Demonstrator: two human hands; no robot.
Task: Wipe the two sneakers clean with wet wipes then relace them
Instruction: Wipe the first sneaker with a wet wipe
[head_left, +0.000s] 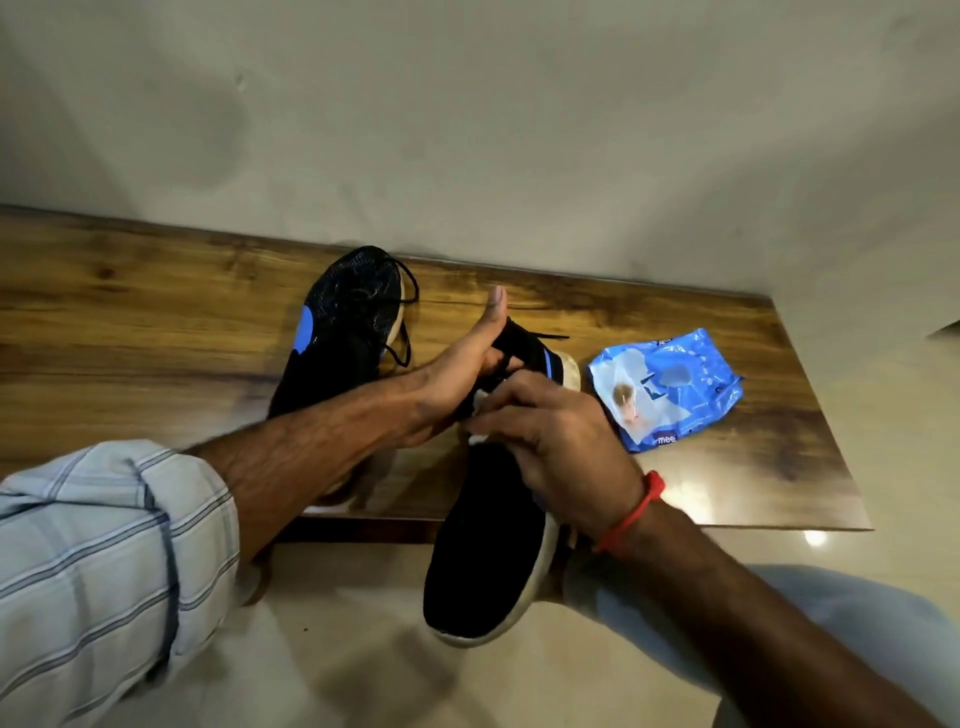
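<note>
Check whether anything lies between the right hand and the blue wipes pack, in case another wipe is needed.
Nothing visible does. The wipes pack lies on bare wooden table just beyond the right hand, which holds a white wipe against the near sneaker.
</note>
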